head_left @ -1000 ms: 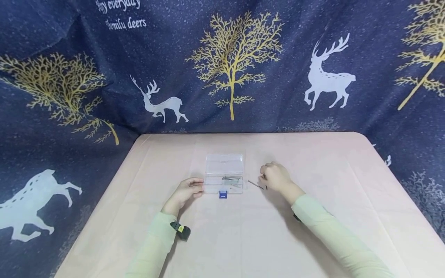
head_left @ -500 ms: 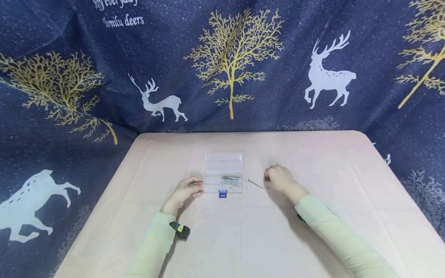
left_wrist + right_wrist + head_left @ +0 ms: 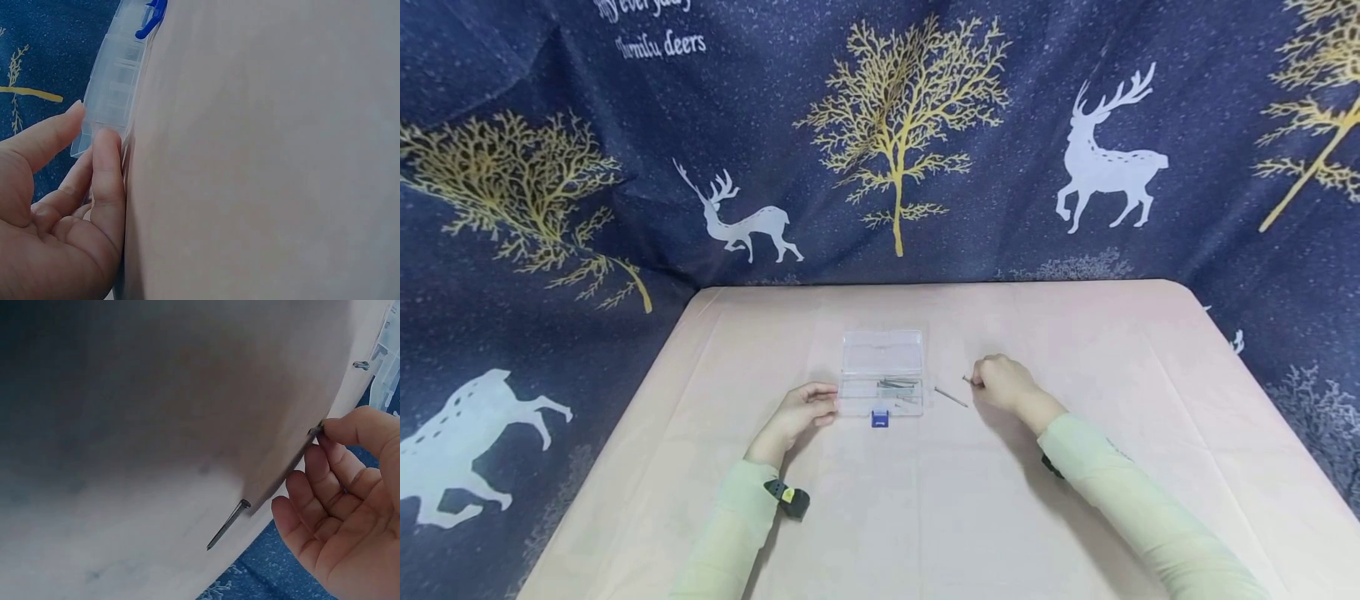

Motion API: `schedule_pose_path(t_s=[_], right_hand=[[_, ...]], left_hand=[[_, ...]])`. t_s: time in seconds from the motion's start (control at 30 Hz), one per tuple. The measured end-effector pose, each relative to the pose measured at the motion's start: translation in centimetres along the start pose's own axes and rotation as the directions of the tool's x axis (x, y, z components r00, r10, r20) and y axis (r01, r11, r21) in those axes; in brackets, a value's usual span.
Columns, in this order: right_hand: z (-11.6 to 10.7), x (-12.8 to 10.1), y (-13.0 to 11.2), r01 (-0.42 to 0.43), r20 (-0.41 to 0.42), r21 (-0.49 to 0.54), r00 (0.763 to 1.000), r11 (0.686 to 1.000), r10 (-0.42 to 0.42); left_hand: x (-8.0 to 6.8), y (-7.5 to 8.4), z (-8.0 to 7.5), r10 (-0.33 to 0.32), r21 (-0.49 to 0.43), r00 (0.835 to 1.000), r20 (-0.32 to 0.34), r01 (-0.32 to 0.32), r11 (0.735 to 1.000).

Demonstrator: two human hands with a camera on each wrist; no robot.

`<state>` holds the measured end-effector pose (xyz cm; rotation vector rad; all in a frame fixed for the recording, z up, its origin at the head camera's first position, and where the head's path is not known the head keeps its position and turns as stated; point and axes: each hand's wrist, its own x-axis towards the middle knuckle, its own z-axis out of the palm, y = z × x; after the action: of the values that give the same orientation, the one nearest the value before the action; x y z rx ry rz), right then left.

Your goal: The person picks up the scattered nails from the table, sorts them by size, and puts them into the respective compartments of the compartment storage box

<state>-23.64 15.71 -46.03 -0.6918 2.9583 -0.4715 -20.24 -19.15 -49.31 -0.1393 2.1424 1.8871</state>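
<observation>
A clear plastic box (image 3: pixel 859 407) lies with its lid raised at the back and a blue latch (image 3: pixel 880 419) in front. Several long nails (image 3: pixel 897 384) and a few smaller ones lie in its compartments. My left hand (image 3: pixel 805 410) holds the box's left end, thumb and fingers at the corner. To the right of the box, my right hand (image 3: pixel 1003 385) pinches a nail (image 3: pixel 315 430) between thumb and forefinger, its shank mostly hidden. One long nail (image 3: pixel 951 397) lies on the table between box and right hand. Another nail (image 3: pixel 228 525) shows in the right wrist view.
A pale pink cloth (image 3: pixel 880 517) covers the table. Behind hangs a dark blue curtain (image 3: pixel 985 258) with trees and deer, close to the back edge. Black cameras are strapped at both wrists.
My right hand has shifted slightly right, away from the long nail on the table, and a nail's end now sticks out of its fingertips. The left hand and box stay put.
</observation>
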Motion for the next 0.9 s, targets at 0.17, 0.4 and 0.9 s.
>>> schedule_pose_path(t_s=[0.17,0.4,0.9], right_hand=[[0.07,0.07,-0.08,0.083,-0.029,-0.077,0.996,0.994,-0.086],[0.2,-0.07,-0.34,0.124,-0.037,-0.13,0.991,0.984,-0.13],[0.16,-0.37,-0.44,0.096,0.006,-0.03,0.995,0.995,-0.096]], left_hand=[[-0.08,0.01,0.03,-0.001,0.0,1.0,-0.008,0.001,1.0],[-0.27,0.17,-0.01,0.007,0.006,1.0,0.0,-0.007,1.0],[-0.37,0.26,0.14,0.001,0.017,1.0,-0.006,-0.001,1.0]])
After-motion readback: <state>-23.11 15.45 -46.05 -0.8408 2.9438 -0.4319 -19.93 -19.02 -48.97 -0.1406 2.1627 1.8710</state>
